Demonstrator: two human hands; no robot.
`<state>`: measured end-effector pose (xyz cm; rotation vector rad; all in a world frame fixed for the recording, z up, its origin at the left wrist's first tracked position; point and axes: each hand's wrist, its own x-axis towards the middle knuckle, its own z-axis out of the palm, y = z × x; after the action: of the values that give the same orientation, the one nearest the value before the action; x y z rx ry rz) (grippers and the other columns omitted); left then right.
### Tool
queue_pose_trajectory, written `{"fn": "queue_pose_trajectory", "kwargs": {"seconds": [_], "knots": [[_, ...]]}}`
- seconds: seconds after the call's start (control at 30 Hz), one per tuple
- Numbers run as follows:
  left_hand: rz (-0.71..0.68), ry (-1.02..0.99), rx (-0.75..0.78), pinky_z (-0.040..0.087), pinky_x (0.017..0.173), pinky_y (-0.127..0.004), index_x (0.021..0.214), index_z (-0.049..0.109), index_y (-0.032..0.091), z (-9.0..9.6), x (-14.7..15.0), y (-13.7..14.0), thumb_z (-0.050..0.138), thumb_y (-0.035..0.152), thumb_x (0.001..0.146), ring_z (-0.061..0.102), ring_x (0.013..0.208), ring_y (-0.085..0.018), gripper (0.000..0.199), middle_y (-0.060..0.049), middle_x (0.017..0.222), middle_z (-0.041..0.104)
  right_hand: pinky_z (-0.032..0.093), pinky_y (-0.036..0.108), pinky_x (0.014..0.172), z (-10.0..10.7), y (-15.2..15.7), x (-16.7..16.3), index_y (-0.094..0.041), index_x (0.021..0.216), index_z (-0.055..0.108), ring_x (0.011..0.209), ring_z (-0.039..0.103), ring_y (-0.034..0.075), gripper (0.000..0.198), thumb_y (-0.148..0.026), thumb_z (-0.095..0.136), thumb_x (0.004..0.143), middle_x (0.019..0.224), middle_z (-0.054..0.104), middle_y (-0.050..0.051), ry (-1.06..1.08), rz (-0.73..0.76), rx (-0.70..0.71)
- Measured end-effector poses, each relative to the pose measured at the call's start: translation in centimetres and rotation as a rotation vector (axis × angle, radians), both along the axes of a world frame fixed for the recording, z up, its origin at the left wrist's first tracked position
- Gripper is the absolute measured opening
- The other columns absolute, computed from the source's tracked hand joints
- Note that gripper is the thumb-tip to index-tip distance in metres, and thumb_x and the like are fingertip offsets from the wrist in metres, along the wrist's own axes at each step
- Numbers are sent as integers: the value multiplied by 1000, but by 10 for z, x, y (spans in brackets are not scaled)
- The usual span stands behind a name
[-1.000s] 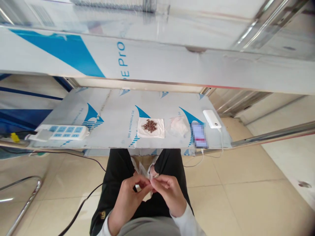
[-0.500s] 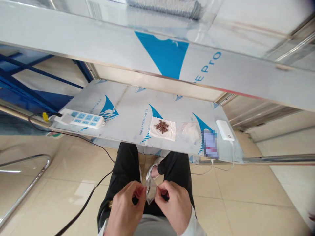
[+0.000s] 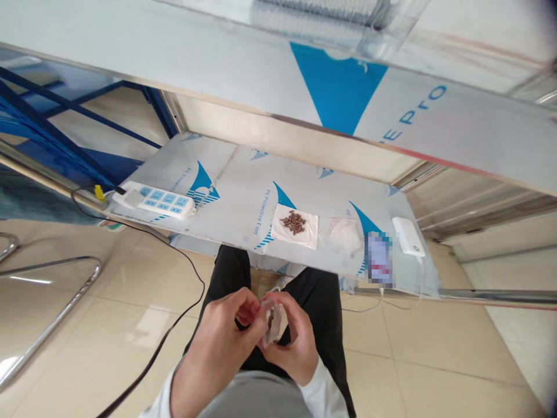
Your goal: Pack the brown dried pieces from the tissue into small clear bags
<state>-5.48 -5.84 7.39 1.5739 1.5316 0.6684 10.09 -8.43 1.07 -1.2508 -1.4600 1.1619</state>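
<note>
Above my lap, a small clear plastic bag is held between both hands, with something dark inside that is too small to make out. My left hand pinches the bag's left side. Curled around its right side, my right hand grips it between thumb and fingers. On the shelf in front lies a white square sheet bearing a pile of small brown screw-like pieces. Just right of it rests a bunch of clear plastic bags.
A white power strip sits at the shelf's left, its black cable hanging to the floor. Toward the right lie a phone and a white power bank with cords. An upper shelf overhangs the back.
My hands have come up slightly toward the shelf and closer together. My right hand has turned and now wraps the bag more. The view has shifted a little, tilting the scene.
</note>
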Motion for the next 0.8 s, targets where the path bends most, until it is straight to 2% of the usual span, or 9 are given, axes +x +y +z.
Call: {"fn": "queue_pose_trajectory", "kwargs": {"seconds": [0.07, 0.17, 0.3, 0.4, 0.5, 0.53, 0.67, 0.73, 0.8], "knots": [[10, 65, 42, 41, 44, -16, 64, 58, 21, 3, -4, 0, 60, 33, 78, 56, 45, -9, 18, 4, 53, 62, 51, 36, 85, 1, 1, -7, -26, 109, 61, 95, 64, 24, 46, -20, 73, 64, 105, 67, 6, 33, -26, 21], [12, 140, 146, 41, 46, -18, 65, 60, 22, 6, -9, 2, 60, 38, 79, 54, 46, -9, 22, 3, 56, 62, 52, 32, 78, 7, 9, -5, -24, 105, 63, 87, 65, 22, 39, -21, 71, 67, 99, 68, 5, 67, -49, 45], [133, 182, 243, 44, 53, -20, 73, 61, 21, -5, -15, 6, 55, 45, 84, 56, 53, -11, 27, 1, 63, 64, 51, 31, 80, 7, 56, 31, -22, 111, 61, 89, 65, 20, 39, -27, 69, 74, 99, 68, 5, -82, -51, 62], [193, 212, 244, 46, 57, -22, 81, 61, 21, -35, -23, 5, 51, 43, 87, 59, 62, -13, 25, -1, 72, 66, 50, 30, 80, 2, 120, 70, -19, 117, 58, 84, 63, 17, 42, -29, 66, 76, 100, 67, 5, -482, -17, 117], [176, 278, 309, 49, 75, -29, 91, 59, 20, -81, -30, -3, 50, 38, 89, 62, 80, -18, 21, -4, 85, 66, 47, 29, 83, -1, 188, 96, -19, 122, 56, 89, 60, 16, 44, -29, 62, 79, 106, 64, 7, -1191, 204, 118], [155, 318, 333, 48, 81, -33, 94, 59, 20, -97, -31, -7, 50, 37, 88, 62, 86, -20, 20, -5, 89, 66, 46, 31, 84, -2, 206, 99, -20, 120, 58, 93, 59, 19, 43, -28, 64, 77, 107, 63, 8, -1306, 253, 110], [130, 492, 366, 46, 86, -41, 99, 58, 19, -149, -33, -29, 53, 29, 87, 59, 99, -26, 17, -9, 104, 64, 39, 44, 90, -6, 251, 87, -19, 100, 68, 107, 51, 29, 27, -17, 65, 73, 108, 63, 15, -1525, 384, 110], [135, 541, 388, 44, 89, -42, 102, 58, 20, -162, -32, -38, 53, 27, 86, 57, 105, -26, 18, -10, 111, 62, 34, 47, 92, -11, 261, 73, -18, 94, 70, 110, 49, 30, 21, -12, 57, 78, 109, 62, 16, -1588, 437, 133], [140, 561, 397, 43, 92, -43, 104, 59, 21, -167, -31, -42, 52, 25, 86, 56, 107, -26, 19, -10, 114, 61, 31, 48, 94, -16, 266, 61, -17, 90, 71, 111, 48, 31, 26, -8, 49, 81, 109, 63, 18, -1631, 483, 158]]}}
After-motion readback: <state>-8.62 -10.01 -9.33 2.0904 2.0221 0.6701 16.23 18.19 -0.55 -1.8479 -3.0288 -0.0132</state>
